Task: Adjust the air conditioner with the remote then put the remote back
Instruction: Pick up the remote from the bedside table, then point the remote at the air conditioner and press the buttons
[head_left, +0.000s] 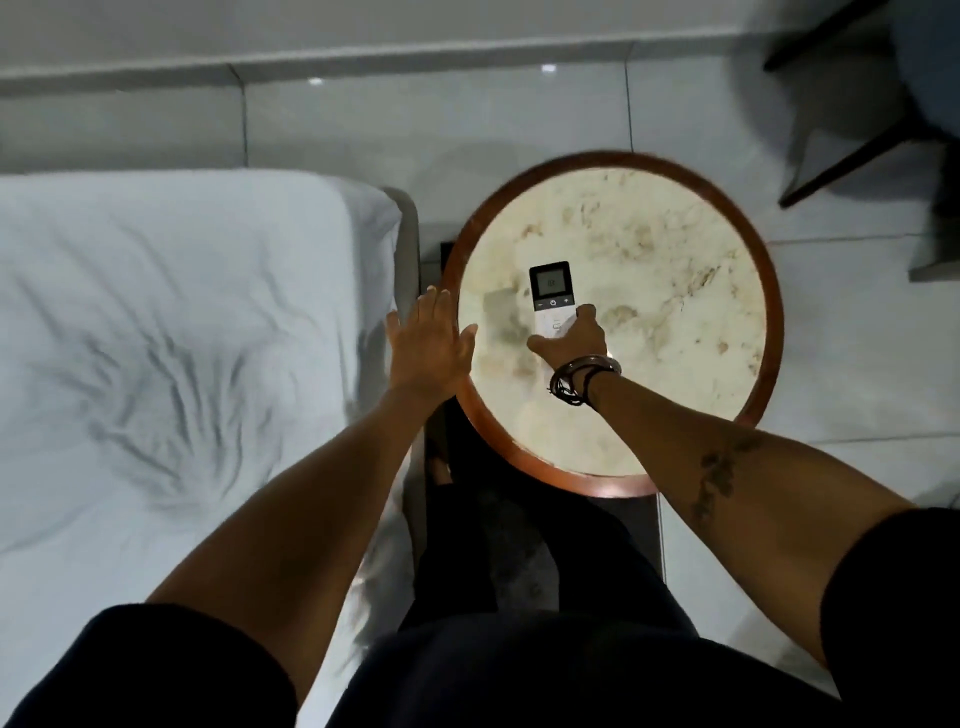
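Observation:
A white air conditioner remote (551, 293) with a dark screen at its far end lies on a round marble-topped side table (675, 291) with a brown wooden rim. My right hand (569, 340), with bracelets on the wrist, is closed around the remote's near end, thumb on one side and fingers on the other. My left hand (428, 345) hovers flat with fingers spread over the table's left edge, holding nothing. The air conditioner itself is out of view.
A bed with a white crumpled sheet (171, 338) fills the left side, close to the table. A dark-legged chair (872, 104) stands at the far right on the glossy white tile floor. My dark-clothed legs are below, between bed and table.

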